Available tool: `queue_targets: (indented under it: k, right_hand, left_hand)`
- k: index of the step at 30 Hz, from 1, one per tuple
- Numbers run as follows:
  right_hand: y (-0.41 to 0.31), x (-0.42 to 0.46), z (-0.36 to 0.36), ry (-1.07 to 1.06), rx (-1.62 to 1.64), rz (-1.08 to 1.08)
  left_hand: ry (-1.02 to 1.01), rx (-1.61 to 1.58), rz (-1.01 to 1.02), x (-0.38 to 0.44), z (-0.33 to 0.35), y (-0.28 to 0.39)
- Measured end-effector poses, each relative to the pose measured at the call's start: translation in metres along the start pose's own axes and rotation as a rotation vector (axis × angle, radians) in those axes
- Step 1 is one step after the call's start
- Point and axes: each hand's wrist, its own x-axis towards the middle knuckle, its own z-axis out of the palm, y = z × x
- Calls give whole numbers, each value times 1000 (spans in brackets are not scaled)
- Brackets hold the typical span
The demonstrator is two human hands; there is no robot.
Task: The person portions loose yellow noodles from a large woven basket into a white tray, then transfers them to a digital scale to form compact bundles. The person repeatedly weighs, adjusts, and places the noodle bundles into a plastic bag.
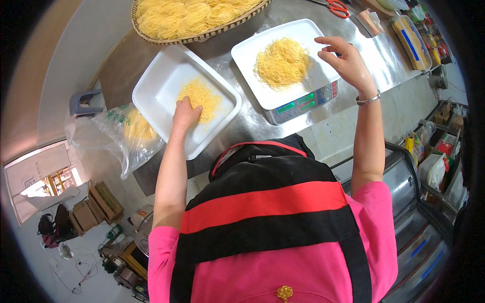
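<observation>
My left hand (186,113) reaches into a deep white plastic tub (151,85) and touches a small heap of thin yellow noodles (207,99); whether its fingers grip any is hard to tell. My right hand (337,57) hovers over the right side of a shallow white tray (246,51), fingers apart and holding nothing. A larger nest of yellow noodles (282,63) lies on that tray, left of my right hand. The tray rests on a digital scale (299,104) with lit green displays.
A woven basket (212,35) of noodle nests sits beyond the tub. A clear plastic bag (140,128) of noodles lies left of the tub. Red-handled scissors (337,8) and a lidded plastic container (411,43) are on the steel table (261,128). A glass-fronted cabinet (401,189) stands to the right.
</observation>
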Motion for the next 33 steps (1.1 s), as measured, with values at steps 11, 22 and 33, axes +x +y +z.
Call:
queue_targets:
  k: [11, 22, 33]
  right_hand:
    - [-37, -4, 22, -112, 154, -40]
    - [-129, 42, 211, -560, 101, -512]
    - [-112, 65, 331, -576, -292, -573]
  left_hand:
    - [91, -590, -1, -15, -57, -4]
    - [79, -627, 70, -58, -99, 3]
    - [82, -805, -89, -97, -77, -38]
